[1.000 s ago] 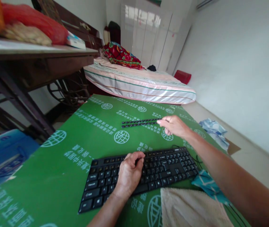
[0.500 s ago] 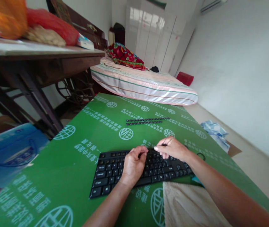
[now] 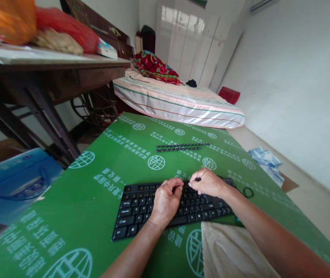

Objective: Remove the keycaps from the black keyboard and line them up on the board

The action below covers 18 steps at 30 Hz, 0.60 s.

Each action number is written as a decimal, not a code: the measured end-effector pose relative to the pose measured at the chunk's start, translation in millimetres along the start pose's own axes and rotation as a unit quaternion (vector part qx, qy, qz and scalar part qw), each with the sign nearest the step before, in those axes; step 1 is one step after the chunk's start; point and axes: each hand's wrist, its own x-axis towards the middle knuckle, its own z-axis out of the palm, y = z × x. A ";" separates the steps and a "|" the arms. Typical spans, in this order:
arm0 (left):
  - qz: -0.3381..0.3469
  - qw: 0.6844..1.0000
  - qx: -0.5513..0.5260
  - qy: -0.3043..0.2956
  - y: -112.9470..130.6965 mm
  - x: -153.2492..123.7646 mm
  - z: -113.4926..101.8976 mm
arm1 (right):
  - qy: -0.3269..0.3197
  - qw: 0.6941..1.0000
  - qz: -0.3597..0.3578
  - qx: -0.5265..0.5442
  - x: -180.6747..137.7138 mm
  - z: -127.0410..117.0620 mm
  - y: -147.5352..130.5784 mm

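A black keyboard (image 3: 142,210) lies on a green printed board (image 3: 95,162). My left hand (image 3: 166,200) rests on the keyboard's middle with its fingers curled down onto the keys. My right hand (image 3: 207,182) hovers over the keyboard's upper edge, its fingertips pinched round a small dark piece that I cannot name. The two hands almost touch. Further back on the board lie two rows of black keycaps (image 3: 182,147).
A cream towel (image 3: 231,251) lies at the front right of the board. A dark wooden table (image 3: 51,73) with bags on top stands at the left, a blue box (image 3: 14,185) below it. A mattress (image 3: 179,106) lies behind the board, crumpled cloth (image 3: 265,158) on the floor to the right.
My right hand came back from the keycap rows to the keyboard's upper edge, now pinching a small dark piece. The left hand stayed on the keys. The view shifted a little.
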 end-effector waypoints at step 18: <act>0.019 0.998 0.060 -0.026 7.3 -0.8 -2.9 | 0.170 0.985 0.021 0.038 -4.1 27.3 12.3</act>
